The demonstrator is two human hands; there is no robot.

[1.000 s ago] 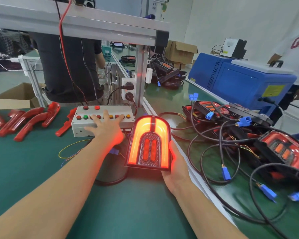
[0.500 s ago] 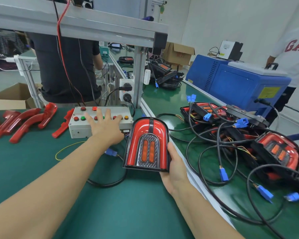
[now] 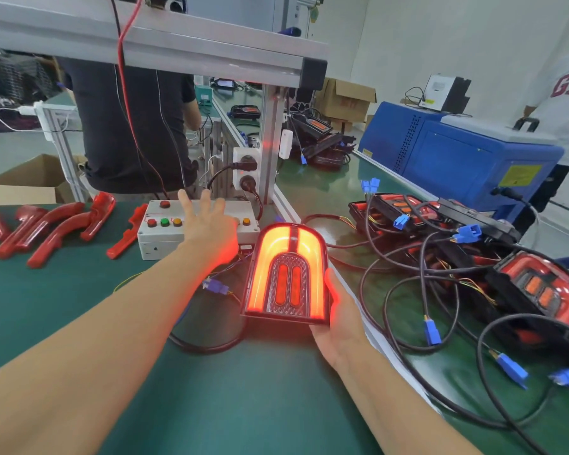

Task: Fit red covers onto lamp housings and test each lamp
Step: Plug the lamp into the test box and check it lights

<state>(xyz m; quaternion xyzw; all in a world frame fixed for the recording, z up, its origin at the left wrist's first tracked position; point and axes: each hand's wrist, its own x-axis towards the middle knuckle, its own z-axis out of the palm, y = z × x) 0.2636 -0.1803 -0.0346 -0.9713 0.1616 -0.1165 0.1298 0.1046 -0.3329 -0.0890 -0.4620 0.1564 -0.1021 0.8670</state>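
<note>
An arch-shaped lamp (image 3: 288,274) with a red cover stands upright on the green bench, its outer band glowing orange-red. My right hand (image 3: 339,320) grips its lower right edge, thumb along the side. My left hand (image 3: 211,224) lies flat with spread fingers on the white button box (image 3: 165,234), pressing near its right-hand buttons. A blue connector (image 3: 216,286) and black cable run behind the lamp. Several loose red covers (image 3: 63,224) lie at the far left.
A tangle of black cables, blue plugs and other lamps (image 3: 539,284) fills the right side. A blue machine (image 3: 467,159) stands behind them. An aluminium frame post (image 3: 271,146) with sockets rises behind the button box. Two people stand at the back.
The lamp was lit a second ago, dark half a second ago, and glows again now. My left hand has shifted over the button box; my right hand keeps holding the lamp.
</note>
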